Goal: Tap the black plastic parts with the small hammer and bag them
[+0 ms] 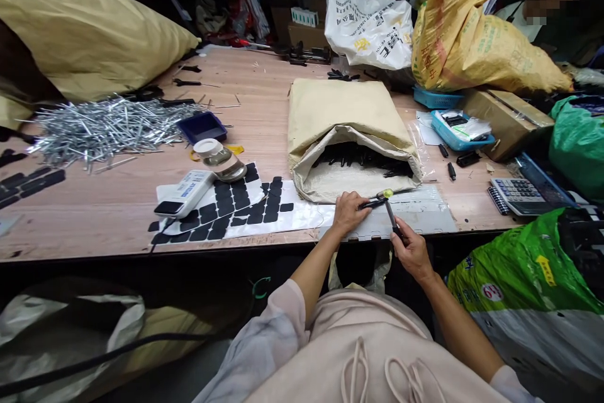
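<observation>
My right hand (413,251) is closed around the handle of a small hammer (391,214), whose head has a yellow-green, translucent end. The head sits at the tip of a slim black part (372,204); whether they touch I cannot tell. The fingers of my left hand (350,212) close on that part and press it down on a grey board (425,211) at the table's front edge. Just behind both hands lies a beige woven sack (346,104), its mouth towards me, with many black pieces (352,154) inside.
To the left are a pile of metal rods (104,129), a dark blue tray (202,128), a glass jar (221,161), a white device (186,194) and sheets of black stickers (226,202). A calculator (519,195) and a green bag (523,264) are at right. Another person is at back right.
</observation>
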`<state>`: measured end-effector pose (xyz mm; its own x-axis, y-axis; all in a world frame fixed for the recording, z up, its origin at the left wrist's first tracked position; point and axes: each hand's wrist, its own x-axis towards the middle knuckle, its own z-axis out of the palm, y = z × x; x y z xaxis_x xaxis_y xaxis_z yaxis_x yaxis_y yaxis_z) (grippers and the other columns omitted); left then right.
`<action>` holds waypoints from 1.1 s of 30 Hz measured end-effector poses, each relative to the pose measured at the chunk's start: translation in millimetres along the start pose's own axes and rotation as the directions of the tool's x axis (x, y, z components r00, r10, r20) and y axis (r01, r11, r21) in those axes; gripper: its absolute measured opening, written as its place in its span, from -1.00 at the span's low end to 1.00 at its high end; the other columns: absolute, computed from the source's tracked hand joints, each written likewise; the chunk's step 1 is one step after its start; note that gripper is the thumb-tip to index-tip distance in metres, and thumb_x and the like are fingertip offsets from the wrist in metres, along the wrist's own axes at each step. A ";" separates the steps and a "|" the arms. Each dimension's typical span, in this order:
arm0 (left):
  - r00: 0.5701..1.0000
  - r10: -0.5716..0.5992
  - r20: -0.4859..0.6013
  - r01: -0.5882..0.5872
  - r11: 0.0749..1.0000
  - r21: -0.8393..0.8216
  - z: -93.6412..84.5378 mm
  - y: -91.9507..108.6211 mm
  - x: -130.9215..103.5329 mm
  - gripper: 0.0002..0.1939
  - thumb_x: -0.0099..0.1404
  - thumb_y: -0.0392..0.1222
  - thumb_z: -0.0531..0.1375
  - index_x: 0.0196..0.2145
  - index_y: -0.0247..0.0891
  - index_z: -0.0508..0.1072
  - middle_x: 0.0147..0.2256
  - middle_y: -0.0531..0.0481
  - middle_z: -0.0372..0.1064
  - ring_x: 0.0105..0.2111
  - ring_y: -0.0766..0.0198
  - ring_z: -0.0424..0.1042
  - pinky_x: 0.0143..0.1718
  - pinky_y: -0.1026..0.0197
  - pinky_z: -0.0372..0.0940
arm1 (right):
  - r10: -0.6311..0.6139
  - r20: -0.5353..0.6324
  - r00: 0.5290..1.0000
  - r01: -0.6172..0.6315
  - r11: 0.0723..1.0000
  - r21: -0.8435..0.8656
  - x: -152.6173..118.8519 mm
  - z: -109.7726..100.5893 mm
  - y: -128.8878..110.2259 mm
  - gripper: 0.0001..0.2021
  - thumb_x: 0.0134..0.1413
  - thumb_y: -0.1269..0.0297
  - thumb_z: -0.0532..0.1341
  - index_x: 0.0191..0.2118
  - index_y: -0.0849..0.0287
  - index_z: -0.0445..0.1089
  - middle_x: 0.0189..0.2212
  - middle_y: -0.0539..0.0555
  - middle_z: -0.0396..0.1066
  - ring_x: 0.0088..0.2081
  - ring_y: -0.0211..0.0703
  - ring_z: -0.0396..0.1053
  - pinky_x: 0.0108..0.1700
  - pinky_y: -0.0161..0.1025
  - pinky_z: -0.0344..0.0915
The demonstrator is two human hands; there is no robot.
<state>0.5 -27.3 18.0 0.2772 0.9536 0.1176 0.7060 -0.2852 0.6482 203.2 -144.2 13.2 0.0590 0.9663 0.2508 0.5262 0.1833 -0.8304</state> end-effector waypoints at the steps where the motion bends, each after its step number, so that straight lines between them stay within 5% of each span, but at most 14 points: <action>1: 1.000 0.000 0.002 0.000 1.000 -0.001 -0.1 0.0 -0.3 -0.78 0.28 -0.09 0.31 -0.11 -0.05 0.62 -0.19 -0.01 0.47 -0.08 0.11 0.31 -0.02 0.02 0.15 | -0.016 -0.003 1.000 0.016 0.999 -0.040 -1.5 -1.6 -2.2 -0.49 0.26 0.15 0.19 0.26 0.22 0.37 -0.26 0.14 0.58 -0.32 -0.11 0.54 -0.27 -0.23 0.52; 8: 1.000 0.026 0.010 -0.026 1.000 -0.010 1.2 -2.0 -1.2 -0.78 0.27 -0.10 0.32 -0.11 -0.03 0.63 -0.19 0.00 0.47 -0.08 0.10 0.31 -0.01 0.01 0.15 | -0.129 0.000 0.992 0.127 0.977 -0.168 -0.2 -7.7 -6.5 -0.54 0.25 0.21 0.18 0.22 0.20 0.42 0.06 0.21 0.53 0.01 0.03 0.54 0.10 -0.08 0.47; 18: 0.999 -0.014 0.030 0.015 1.000 -0.011 0.7 -0.5 -0.1 -0.80 0.29 -0.09 0.30 -0.12 0.01 0.62 -0.18 0.03 0.48 -0.06 0.11 0.28 0.01 0.03 0.13 | -0.092 0.071 0.993 0.099 0.990 -0.101 -0.3 -5.0 -14.9 -0.53 0.22 0.21 0.20 0.23 0.11 0.42 0.11 0.15 0.49 0.09 0.07 0.50 0.19 0.01 0.41; 24: 0.999 -0.025 0.031 0.026 0.999 -0.030 0.2 0.3 0.5 -0.79 0.26 -0.11 0.31 -0.13 0.01 0.63 -0.21 0.02 0.47 -0.06 0.11 0.30 0.02 0.02 0.13 | -0.037 0.092 0.995 0.040 0.999 -0.037 2.1 0.3 -7.0 -0.55 0.20 0.18 0.23 0.19 0.14 0.46 0.00 0.19 0.56 -0.02 0.08 0.55 0.08 0.01 0.48; 33: 0.999 0.034 0.015 -0.034 0.999 -0.022 -3.1 -0.2 -3.5 -0.81 0.24 -0.12 0.33 -0.17 -0.08 0.63 -0.23 -0.01 0.49 -0.08 0.11 0.32 0.02 0.02 0.15 | 0.047 -0.052 0.998 -0.048 0.999 -0.010 58.3 -9.5 29.6 -0.52 0.20 0.05 0.21 0.13 0.22 0.47 -0.39 0.08 0.55 -0.35 -0.08 0.50 -0.18 -0.14 0.47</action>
<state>-2.6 -30.3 19.8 0.3109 0.9417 0.1286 0.6819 -0.3153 0.6601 230.3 -84.2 8.0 0.1277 0.9631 0.2368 0.5315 0.1352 -0.8362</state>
